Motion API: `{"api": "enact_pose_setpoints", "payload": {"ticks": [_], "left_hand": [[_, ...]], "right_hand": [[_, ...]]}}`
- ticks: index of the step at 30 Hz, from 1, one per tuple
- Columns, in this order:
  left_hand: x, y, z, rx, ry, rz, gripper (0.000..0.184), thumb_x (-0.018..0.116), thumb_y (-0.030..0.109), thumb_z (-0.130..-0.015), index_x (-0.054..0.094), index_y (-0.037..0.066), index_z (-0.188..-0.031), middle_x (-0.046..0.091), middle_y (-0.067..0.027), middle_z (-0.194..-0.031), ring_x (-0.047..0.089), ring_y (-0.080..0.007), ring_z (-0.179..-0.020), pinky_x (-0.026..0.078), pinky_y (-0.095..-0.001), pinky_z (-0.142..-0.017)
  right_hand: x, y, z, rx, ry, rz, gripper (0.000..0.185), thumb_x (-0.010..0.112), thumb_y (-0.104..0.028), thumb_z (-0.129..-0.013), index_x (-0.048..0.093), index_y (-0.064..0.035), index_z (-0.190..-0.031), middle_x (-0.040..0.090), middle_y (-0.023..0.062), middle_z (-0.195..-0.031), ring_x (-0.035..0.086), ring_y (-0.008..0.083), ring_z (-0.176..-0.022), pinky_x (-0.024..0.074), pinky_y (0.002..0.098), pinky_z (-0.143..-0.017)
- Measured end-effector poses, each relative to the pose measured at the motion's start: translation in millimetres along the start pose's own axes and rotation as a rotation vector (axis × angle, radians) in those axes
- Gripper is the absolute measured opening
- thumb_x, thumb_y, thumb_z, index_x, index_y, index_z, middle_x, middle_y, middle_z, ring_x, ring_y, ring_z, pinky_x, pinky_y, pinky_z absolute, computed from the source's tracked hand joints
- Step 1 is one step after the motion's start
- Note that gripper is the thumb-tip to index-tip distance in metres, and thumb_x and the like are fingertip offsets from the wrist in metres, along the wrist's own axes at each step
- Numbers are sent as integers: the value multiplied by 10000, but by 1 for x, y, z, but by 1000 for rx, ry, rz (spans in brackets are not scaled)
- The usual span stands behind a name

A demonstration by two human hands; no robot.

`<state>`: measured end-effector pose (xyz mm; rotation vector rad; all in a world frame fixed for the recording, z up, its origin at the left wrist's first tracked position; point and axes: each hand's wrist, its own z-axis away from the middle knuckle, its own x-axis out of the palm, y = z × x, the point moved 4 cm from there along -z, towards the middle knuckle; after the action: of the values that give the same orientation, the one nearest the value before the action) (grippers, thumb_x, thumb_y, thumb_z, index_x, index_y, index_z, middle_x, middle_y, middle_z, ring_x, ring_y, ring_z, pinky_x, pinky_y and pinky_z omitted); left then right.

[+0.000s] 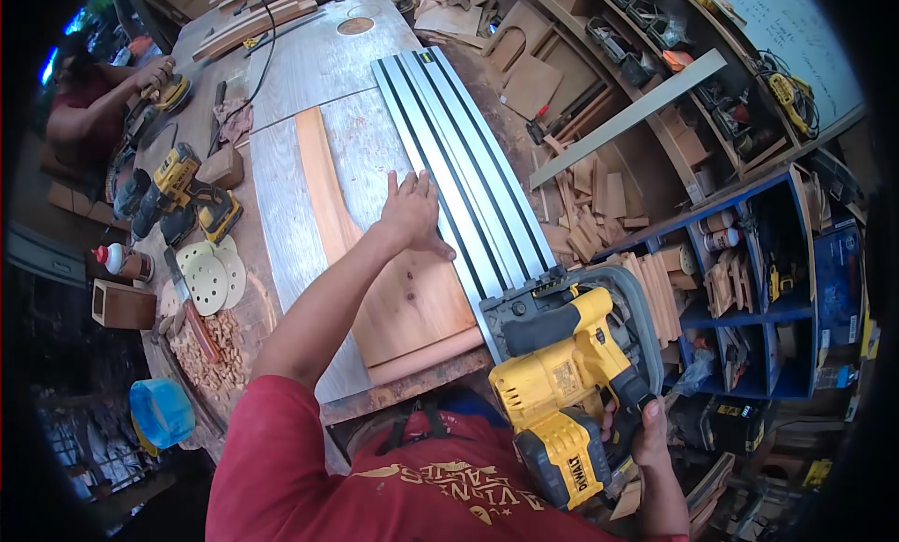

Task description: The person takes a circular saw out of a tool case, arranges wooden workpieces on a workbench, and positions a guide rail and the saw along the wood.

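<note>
My right hand (648, 437) is wrapped around the rear handle of a yellow and black cordless track saw (552, 373). The saw sits at the near end of a silver guide rail (468, 158) with dark strips, which runs away from me across the bench. My left hand (412, 216) lies with fingers spread at the rail's left edge, over a reddish-brown wooden board (412, 303). That board has a wide near end and a narrow arm reaching away on the left. The saw's blade is hidden.
Left on the bench are a cordless drill (178, 181), sanding discs (215, 275), a chisel (192, 308) and wood shavings (229, 341). Another person's hand (157, 72) holds a sander at the far left. Blue shelves (796, 289) and offcuts (599, 200) stand right.
</note>
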<state>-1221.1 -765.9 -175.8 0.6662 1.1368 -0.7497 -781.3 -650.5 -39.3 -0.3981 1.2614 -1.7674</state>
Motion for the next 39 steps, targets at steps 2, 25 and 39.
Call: {"api": "enact_pose_setpoints", "payload": {"ticks": [2,25,39], "left_hand": [[-1,1,0,-3,-18,-6,1387,831,743,-582,287,-104,-1535,242,-281,-1634,201,-433,-1531,102,-630,-1230],[-2,5,3,-28,-64,-7,1354,821,726,-609,269,-65,-1560,201,-263,-1653,173,-448,-1534,97,-643,-1224],[11,-6,2,-7,45,134,1295,870,637,-591,315,-49,-1539,216,-254,-1649,152,-490,-1524,92,-683,-1211]], "right_hand": [[1,3,-6,-20,-28,4,901,470,-847,-846,656,28,-953,641,90,-682,646,174,-587,493,304,-533],[33,8,-69,-103,-130,78,890,402,-839,-890,647,16,-893,622,69,-646,610,161,-546,459,306,-500],[31,-62,-41,-134,-17,119,266,728,-77,-823,647,53,-1040,669,78,-766,622,155,-555,489,279,-506]]}}
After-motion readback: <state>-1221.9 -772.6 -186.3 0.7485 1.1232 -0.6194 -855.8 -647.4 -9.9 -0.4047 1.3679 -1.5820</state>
